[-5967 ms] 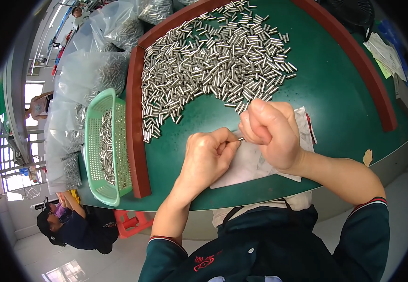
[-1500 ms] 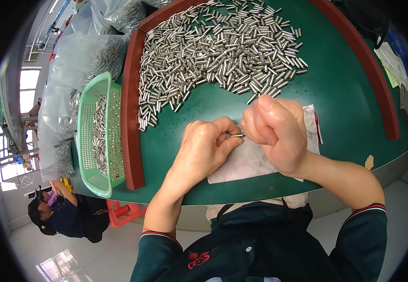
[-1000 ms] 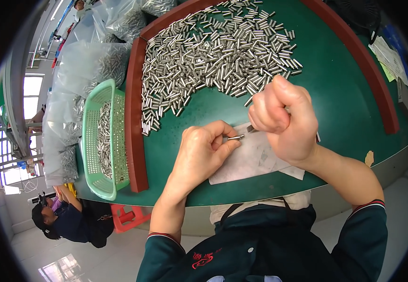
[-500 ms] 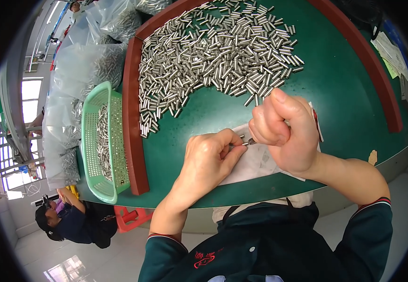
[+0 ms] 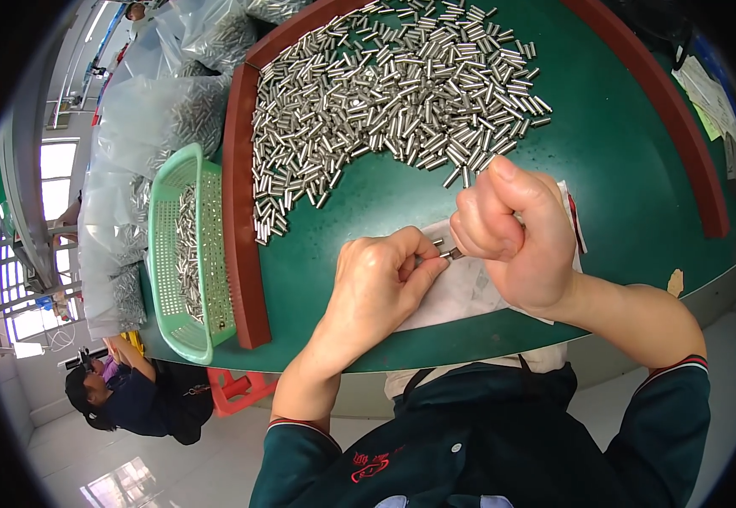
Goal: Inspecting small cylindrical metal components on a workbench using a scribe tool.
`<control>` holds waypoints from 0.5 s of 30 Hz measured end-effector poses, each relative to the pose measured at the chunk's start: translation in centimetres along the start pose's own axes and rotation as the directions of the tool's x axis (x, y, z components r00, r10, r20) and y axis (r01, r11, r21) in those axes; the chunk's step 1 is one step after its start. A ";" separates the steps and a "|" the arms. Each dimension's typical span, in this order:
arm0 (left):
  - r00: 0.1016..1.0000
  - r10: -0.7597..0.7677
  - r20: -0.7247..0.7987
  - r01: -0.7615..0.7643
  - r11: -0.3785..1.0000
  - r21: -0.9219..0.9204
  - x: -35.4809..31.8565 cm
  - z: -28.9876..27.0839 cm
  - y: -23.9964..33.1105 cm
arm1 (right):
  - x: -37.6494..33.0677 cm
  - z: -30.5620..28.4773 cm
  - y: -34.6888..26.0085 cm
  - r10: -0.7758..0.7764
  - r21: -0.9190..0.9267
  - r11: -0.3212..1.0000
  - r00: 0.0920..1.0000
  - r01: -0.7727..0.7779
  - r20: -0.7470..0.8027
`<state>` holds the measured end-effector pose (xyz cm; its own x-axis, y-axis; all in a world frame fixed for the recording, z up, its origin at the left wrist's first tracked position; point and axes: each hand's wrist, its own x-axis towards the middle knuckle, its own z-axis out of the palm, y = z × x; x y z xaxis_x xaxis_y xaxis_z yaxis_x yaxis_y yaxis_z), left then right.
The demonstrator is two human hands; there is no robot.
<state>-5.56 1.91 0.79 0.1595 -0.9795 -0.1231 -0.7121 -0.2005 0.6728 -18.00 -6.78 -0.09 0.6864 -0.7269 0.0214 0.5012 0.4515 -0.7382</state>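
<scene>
Over a pale cloth (image 5: 448,300) on the green table, my left hand (image 5: 376,279) is closed in a pinch on a small metal pin (image 5: 445,255). A second short pin (image 5: 437,242) shows just beyond its fingertips. My right hand (image 5: 516,237) is curled into a fist, thumb up, around a tool whose thin dark tip (image 5: 457,252) points at the pinched pin. The rest of that tool is hidden inside the fist, so its kind does not show. A wide heap of shiny metal pins (image 5: 402,102) lies beyond both hands.
Dark red rails (image 5: 241,212) border the table on the left and right. A green plastic basket (image 5: 165,245) with pins stands outside the left rail, beside clear bags of metal parts (image 5: 122,135). Papers (image 5: 707,93) lie at far right. Another person (image 5: 139,389) sits at lower left.
Both hands hold nearly the same pose; the left fingertips have shifted very slightly. The view has moved a touch. The pin heap looks the same.
</scene>
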 end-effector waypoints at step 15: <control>1.000 -0.018 0.021 0.019 0.997 -0.081 0.3 0.1 -0.3 | -1.2 0.6 0.9 -0.100 -0.153 0.983 0.995 0.100 0.011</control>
<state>-5.34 1.69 0.46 0.1575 -0.9760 -0.1504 -0.6514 -0.2172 0.7270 -18.06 -5.22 -0.42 0.6384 -0.7629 0.1023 0.4813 0.2919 -0.8266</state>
